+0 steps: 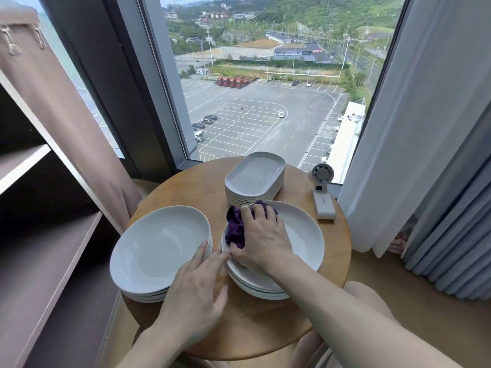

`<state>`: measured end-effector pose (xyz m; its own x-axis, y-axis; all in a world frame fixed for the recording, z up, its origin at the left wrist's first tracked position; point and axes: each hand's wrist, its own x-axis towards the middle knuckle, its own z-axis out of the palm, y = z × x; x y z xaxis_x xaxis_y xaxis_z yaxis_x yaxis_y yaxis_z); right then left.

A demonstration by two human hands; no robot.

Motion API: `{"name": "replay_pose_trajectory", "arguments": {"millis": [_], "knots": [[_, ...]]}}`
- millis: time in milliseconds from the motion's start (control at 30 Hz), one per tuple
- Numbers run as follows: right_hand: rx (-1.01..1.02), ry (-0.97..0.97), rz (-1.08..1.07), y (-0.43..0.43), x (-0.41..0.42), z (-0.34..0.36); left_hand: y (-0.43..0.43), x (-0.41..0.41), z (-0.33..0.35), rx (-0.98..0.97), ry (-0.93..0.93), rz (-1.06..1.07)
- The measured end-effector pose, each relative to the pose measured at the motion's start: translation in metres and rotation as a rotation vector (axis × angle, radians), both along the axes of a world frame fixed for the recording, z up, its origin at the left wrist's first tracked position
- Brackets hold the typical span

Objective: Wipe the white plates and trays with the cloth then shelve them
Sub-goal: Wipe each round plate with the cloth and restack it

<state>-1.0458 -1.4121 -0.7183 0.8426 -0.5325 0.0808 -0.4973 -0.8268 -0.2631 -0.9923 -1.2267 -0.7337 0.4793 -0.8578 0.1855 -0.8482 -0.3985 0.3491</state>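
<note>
Two stacks of round white plates sit on a small round wooden table. My right hand presses a purple cloth onto the top plate of the right stack, fingers curled over the cloth. My left hand lies between the stacks with straight fingers, touching the near left rim of the right stack and the edge of the left stack. Behind them stands a stack of white oblong trays.
A small white handheld fan stands at the table's right rear. Dark shelving with pale boards runs along the left. A large window is directly behind the table, with a pink curtain left and grey curtains right.
</note>
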Motion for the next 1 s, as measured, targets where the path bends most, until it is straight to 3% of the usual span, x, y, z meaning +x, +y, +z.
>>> {"name": "replay_pose_trajectory", "arguments": {"millis": [400, 633, 1000], "knots": [[-0.137, 0.166, -0.006, -0.03, -0.017, 0.016, 0.002, 0.003, 0.0, 0.027, -0.008, -0.015], [-0.023, 0.247, 0.019, -0.031, -0.047, 0.033, 0.004, 0.004, -0.002, 0.016, 0.004, -0.019], [0.037, 0.186, 0.026, 0.002, -0.06, 0.028, 0.002, 0.003, -0.004, -0.006, 0.037, 0.009]]}}
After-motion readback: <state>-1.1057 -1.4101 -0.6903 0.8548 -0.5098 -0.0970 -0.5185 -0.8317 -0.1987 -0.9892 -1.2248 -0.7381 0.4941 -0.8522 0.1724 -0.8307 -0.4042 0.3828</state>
